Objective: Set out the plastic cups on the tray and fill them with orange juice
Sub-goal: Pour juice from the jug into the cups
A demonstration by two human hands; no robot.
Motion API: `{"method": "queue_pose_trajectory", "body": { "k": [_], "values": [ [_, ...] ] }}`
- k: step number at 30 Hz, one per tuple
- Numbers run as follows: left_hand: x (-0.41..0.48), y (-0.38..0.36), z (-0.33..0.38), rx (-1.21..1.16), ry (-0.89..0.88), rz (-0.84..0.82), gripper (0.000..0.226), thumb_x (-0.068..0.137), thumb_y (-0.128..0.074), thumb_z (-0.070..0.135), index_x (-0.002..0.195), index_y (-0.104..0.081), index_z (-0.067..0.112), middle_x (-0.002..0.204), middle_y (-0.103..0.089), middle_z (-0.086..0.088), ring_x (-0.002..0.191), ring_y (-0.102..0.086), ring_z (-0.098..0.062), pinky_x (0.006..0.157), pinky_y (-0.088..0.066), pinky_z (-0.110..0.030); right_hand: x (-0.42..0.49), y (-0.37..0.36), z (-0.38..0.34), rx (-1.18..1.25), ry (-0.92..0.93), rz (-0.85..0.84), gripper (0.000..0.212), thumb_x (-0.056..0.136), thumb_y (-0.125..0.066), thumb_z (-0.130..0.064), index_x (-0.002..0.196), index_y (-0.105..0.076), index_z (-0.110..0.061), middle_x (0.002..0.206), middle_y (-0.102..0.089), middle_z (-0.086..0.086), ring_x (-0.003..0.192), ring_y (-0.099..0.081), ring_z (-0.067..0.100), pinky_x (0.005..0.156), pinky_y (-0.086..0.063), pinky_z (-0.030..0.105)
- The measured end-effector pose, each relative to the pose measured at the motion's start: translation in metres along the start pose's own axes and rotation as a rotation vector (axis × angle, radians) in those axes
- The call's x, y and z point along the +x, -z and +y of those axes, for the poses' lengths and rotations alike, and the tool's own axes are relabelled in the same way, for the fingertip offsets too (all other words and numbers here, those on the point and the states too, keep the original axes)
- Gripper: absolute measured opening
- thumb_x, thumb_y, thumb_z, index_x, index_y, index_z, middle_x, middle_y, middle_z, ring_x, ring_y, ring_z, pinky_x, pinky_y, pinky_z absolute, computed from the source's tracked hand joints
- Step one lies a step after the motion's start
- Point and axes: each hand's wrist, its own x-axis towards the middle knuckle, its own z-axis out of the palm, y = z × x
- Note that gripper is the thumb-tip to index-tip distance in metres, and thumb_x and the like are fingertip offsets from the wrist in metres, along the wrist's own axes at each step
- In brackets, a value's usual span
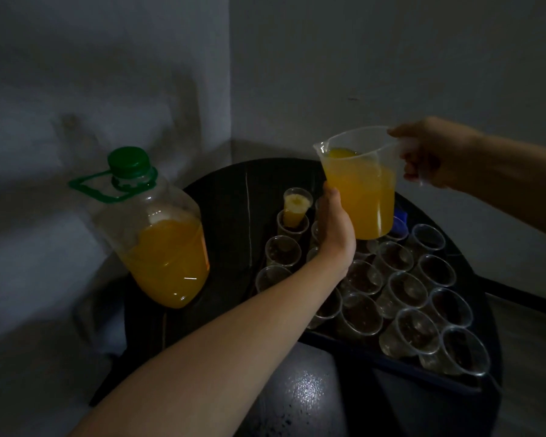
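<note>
Aloft, right hand [435, 152] gripping jug [360, 187], left hand [333, 225] steadying

— What carries it all?

— A dark round table [234, 181], set in the corner of the room.

— And directly on the table?

— A dark tray [401, 367], crowded with clear plastic cups [404, 291]. Left of the tray stands a big clear bottle [158, 234] with a green cap, roughly half full of orange juice, just beside the tray's left-hand cups.

Left hand [333, 230] reaches forward, fingers hidden; right hand [435, 152] curled in a grip.
</note>
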Motion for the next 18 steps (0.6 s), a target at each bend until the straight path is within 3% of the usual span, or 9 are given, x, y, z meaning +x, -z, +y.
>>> {"method": "queue_pose_trajectory", "body": {
  "k": [3, 7, 18],
  "values": [
    [-0.005, 0.004, -0.001, -0.003, 0.007, -0.003, 0.070, 0.093, -0.030, 0.074, 0.150, -0.036, 0.034, 0.145, -0.050, -0.004, 0.128, -0.052, -0.021, 0.112, -0.038, -0.049, -0.003, -0.001, 0.003, 0.042, -0.002, 0.009, 0.019, 0.099, -0.054, -0.027, 0.083, -0.051, -0.018, 0.067, -0.042, -0.001, 0.057, -0.039, 0.010, 0.059, -0.037, 0.023],
    [-0.015, 0.006, -0.002, 0.003, 0.002, -0.005, 0.087, 0.079, -0.033, 0.081, 0.154, -0.031, 0.038, 0.153, -0.043, -0.001, 0.137, -0.045, -0.020, 0.117, -0.032, -0.052, -0.004, 0.000, 0.009, 0.072, -0.019, 0.010, 0.014, 0.098, -0.057, -0.026, 0.087, -0.054, -0.017, 0.070, -0.045, -0.001, 0.059, -0.041, 0.010, 0.062, -0.039, 0.024],
    [-0.038, 0.010, -0.006, -0.022, 0.016, -0.027, 0.084, 0.082, -0.032, 0.076, 0.158, -0.023, 0.042, 0.158, -0.038, 0.001, 0.141, -0.042, -0.020, 0.119, -0.030, -0.052, -0.011, -0.001, 0.016, 0.033, -0.026, -0.014, 0.016, 0.097, -0.057, -0.026, 0.087, -0.054, -0.015, 0.073, -0.047, 0.001, 0.061, -0.043, 0.011, 0.061, -0.039, 0.025]
  ]
}}
